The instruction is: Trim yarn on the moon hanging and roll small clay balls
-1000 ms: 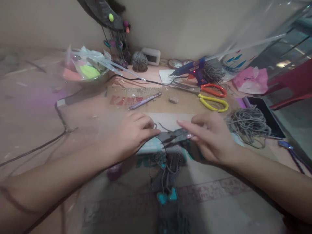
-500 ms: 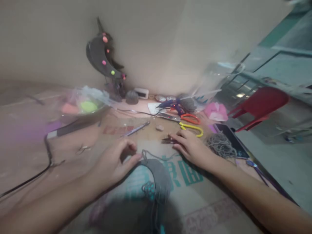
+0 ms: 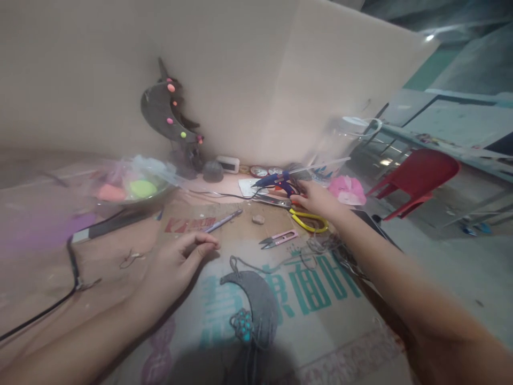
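Note:
My right hand [image 3: 316,198] reaches to the back and closes around the handle of a blue hot glue gun [image 3: 276,179], which rests on the table. My left hand [image 3: 186,262] hovers over the cardboard with thumb and forefinger tips together and nothing visible in them. Close to it lies a slim purple tool [image 3: 224,220], like a crochet hook. A grey crescent moon [image 3: 262,305] wrapped in yarn lies in front, with a loop at its upper tip and a grey-and-turquoise piece [image 3: 242,324] at its inner curve. Pink thread snips [image 3: 279,239] lie behind it.
Yellow-handled scissors [image 3: 308,220] lie under my right forearm, beside tangled grey yarn [image 3: 320,246]. A finished moon with pompoms [image 3: 160,109] stands by the wall. A bowl of bright pompoms [image 3: 140,190] is at left; a clear jug [image 3: 340,136] and red chair [image 3: 420,174] are right.
My right hand has left the thread snips and moved back to the glue gun's handle. My left hand has drawn slightly away from the moon, its fingers closing together.

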Demonstrator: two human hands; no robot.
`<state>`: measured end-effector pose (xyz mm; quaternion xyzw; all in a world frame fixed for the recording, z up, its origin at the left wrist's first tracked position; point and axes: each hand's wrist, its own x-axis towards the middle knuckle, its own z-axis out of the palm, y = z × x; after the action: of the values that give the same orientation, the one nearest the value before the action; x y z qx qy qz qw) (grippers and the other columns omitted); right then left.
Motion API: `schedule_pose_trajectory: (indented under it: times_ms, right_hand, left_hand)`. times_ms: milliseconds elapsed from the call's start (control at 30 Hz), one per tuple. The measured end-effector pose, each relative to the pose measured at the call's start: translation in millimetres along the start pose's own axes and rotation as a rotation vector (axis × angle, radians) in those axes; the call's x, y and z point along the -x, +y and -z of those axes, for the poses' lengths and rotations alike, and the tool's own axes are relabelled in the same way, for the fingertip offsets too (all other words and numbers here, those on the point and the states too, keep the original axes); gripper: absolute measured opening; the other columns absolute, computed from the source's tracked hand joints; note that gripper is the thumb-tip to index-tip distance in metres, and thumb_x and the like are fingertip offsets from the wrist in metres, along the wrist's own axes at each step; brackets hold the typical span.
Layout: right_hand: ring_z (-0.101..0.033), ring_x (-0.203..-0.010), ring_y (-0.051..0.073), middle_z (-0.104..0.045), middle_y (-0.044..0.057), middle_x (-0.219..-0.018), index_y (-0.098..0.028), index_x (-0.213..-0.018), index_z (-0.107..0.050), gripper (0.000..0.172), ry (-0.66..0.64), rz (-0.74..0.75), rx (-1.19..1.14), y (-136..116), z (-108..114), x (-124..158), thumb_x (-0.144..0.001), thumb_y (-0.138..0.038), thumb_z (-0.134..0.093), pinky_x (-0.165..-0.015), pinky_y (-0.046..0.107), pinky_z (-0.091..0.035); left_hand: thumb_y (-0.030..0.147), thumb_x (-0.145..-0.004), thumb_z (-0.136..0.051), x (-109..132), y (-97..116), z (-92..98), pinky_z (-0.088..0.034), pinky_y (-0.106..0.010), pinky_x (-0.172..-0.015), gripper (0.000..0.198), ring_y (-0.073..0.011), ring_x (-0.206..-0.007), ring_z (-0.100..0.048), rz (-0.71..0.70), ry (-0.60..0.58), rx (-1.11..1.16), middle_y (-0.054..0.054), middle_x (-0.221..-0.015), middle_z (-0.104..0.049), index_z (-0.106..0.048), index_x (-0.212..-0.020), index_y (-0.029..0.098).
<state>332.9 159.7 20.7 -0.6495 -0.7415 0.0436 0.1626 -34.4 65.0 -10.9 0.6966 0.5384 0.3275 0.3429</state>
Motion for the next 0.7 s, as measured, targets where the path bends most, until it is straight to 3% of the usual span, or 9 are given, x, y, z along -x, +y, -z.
schedule_pose_trajectory:
  times_ms: [133,333,467,600,700]
  right_hand:
    - [-0.067,-0.109,0.025,-0.067,0.016,-0.129,-0.012,-0.132,-0.058,0.052,-0.030,-0.006,-0.115,-8.0,-9.7,-24.6,-0.088,-0.037,-0.067,-0.094,0.035,-0.051]
    - [-0.071,-0.088,0.025,-0.076,0.013,-0.101,-0.010,-0.111,-0.069,0.030,0.019,-0.078,-0.160,-27.3,-17.5,-39.3,-0.086,-0.027,-0.068,-0.083,0.037,-0.054]
    - [-0.067,-0.103,0.030,-0.072,0.016,-0.113,-0.012,-0.119,-0.066,0.039,0.132,-0.112,-0.138,-38.7,4.9,-24.6,-0.087,-0.034,-0.066,-0.091,0.042,-0.051]
    - [-0.069,-0.079,0.031,-0.072,0.010,-0.073,-0.016,-0.087,-0.073,0.038,0.149,-0.104,-0.125,-50.6,31.5,5.2,-0.083,-0.053,-0.067,-0.075,0.044,-0.055]
    - [-0.069,-0.073,0.028,-0.072,0.007,-0.070,-0.019,-0.083,-0.074,0.036,0.058,-0.003,-0.234,-60.2,38.0,36.7,-0.082,-0.055,-0.068,-0.069,0.042,-0.057]
  left_hand:
    - [0.046,-0.086,-0.061,-0.7,2.4,-0.5,-0.053,-0.032,-0.073,0.025,-0.0213,-0.078,-0.069,0.028,-0.044,0.049,-0.001,-0.080,-0.074,-0.067,-0.079,0.023]
    - [0.041,-0.084,-0.065,-0.8,-3.6,-4.0,-0.050,-0.031,-0.070,0.026,-0.0181,-0.074,-0.065,-0.045,-0.030,0.143,0.000,-0.076,-0.068,-0.055,-0.071,0.021]
    - [0.042,-0.092,-0.051,0.5,2.2,-0.6,-0.048,-0.029,-0.065,0.033,-0.0172,-0.070,-0.062,-0.097,-0.077,0.041,0.000,-0.070,-0.063,-0.053,-0.068,0.020]
    - [0.038,-0.099,-0.037,-0.9,1.9,2.3,-0.045,-0.033,-0.072,0.043,-0.0187,-0.073,-0.059,-0.325,-0.153,-0.216,-0.003,-0.069,-0.063,-0.058,-0.067,0.019]
    - [0.031,-0.098,-0.046,0.0,-2.9,1.4,-0.044,-0.035,-0.083,0.028,-0.0199,-0.086,-0.061,-0.415,-0.171,-0.280,-0.004,-0.085,-0.070,-0.066,-0.084,0.018]
